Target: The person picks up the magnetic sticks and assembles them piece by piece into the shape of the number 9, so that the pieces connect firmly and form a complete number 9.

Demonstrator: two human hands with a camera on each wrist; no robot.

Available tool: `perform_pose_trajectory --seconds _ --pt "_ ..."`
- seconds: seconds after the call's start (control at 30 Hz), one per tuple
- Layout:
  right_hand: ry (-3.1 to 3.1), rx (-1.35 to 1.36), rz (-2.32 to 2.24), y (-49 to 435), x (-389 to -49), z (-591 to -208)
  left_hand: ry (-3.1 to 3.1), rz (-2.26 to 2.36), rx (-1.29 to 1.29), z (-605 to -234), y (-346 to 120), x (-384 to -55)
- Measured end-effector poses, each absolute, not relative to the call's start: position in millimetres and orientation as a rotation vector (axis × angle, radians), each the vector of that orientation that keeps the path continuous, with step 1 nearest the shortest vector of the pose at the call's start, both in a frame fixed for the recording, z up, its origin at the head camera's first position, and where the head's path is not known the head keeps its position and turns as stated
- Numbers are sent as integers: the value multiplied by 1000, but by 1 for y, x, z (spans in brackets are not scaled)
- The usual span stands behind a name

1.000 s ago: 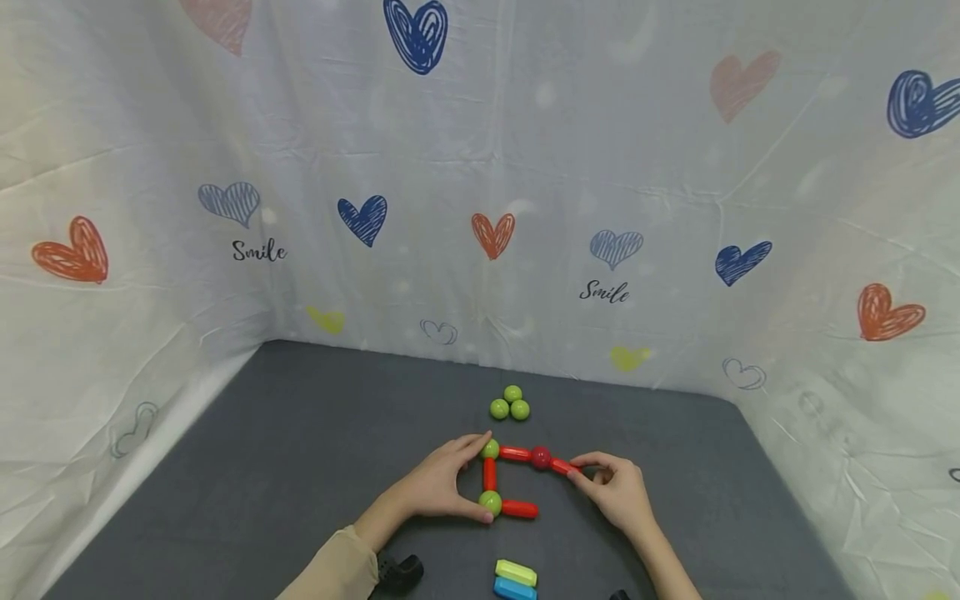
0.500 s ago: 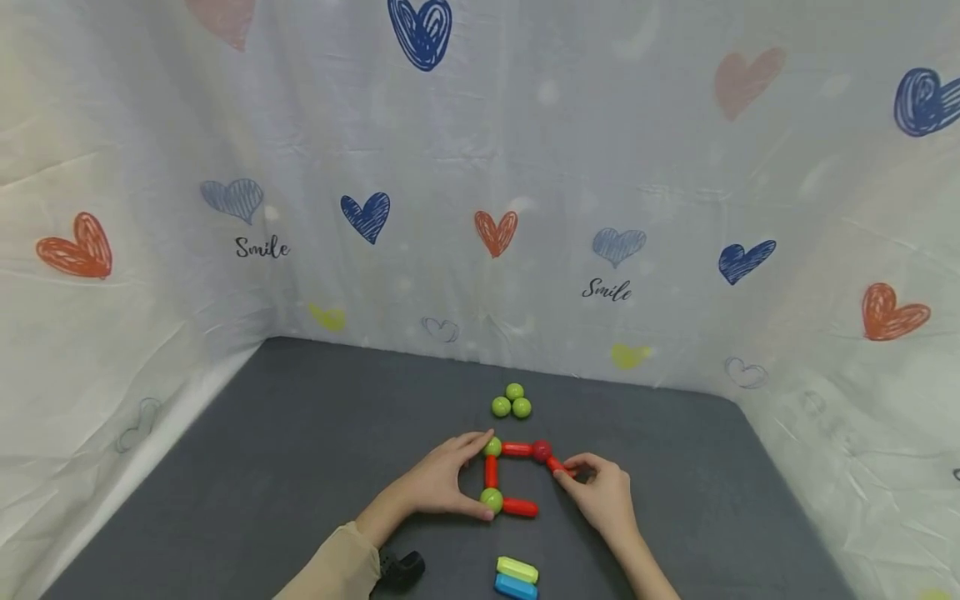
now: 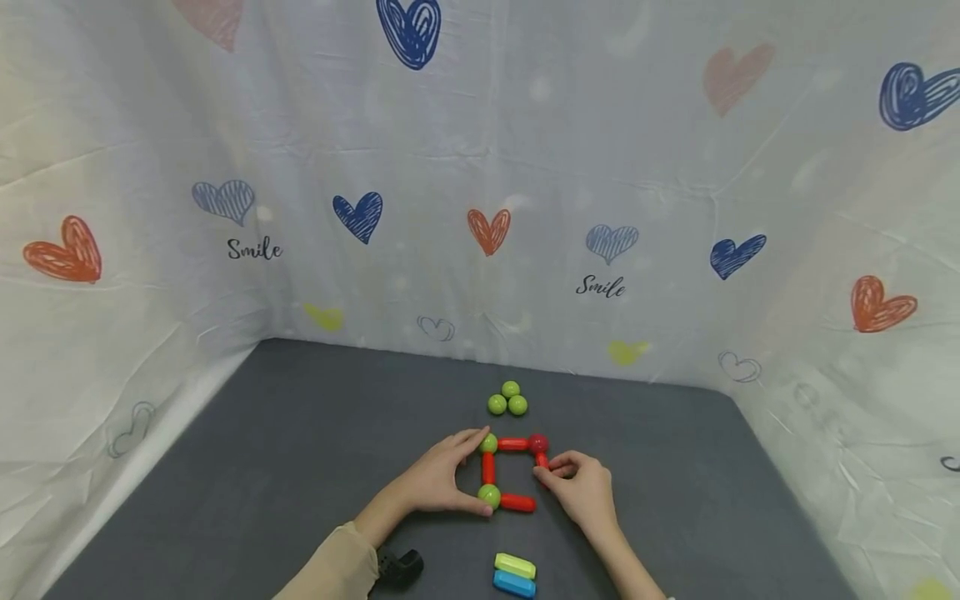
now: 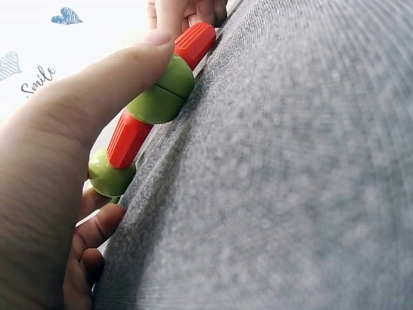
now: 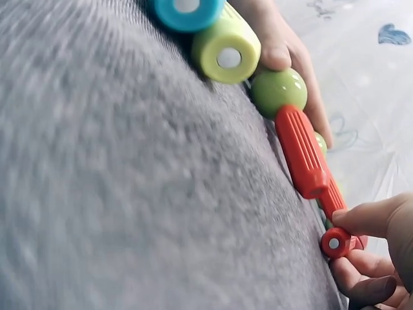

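Note:
Red magnetic sticks and balls form a square with one corner apart. My left hand spans its left side, thumb on the near green ball and fingers at the far green ball. Between these balls lies a red stick. Another red stick runs from the far ball to a red ball. My right hand pinches the red stick hanging off that ball, its white-tipped end facing the near side. A near red stick juts right from the near green ball, its right end free.
Three loose green balls sit together beyond the square. Nearer me lie a yellow-green stick and a blue stick, side by side. A white heart-print curtain rises behind and beside the grey tabletop.
My right hand has moved left and swung the pinched stick around the red ball, from pointing right to pointing toward me. The left hand keeps its place on the two green balls.

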State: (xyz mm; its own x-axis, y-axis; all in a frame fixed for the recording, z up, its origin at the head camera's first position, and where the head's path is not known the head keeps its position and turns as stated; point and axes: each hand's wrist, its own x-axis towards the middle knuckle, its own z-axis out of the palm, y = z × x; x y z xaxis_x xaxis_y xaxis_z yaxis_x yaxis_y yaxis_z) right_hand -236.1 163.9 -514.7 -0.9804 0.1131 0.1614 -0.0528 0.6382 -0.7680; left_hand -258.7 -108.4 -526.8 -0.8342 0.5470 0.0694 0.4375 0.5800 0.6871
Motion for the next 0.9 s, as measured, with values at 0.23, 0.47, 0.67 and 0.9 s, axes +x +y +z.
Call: perform_pose_trajectory --seconds 0.23,0.47,0.67,0.9 --pt "-2666 -26 1247 158 -236 -515 2672 1099 835 -527 -110 -259" --pt "-2665 -20 1257 155 -234 -516 2678 1098 817 -526 -110 -257" --pt "-2680 -23 1257 156 -233 -516 2687 1090 814 -526 -108 -257" --pt "-2627 -12 1249 166 -239 -510 2692 1081 820 -526 -107 -257"
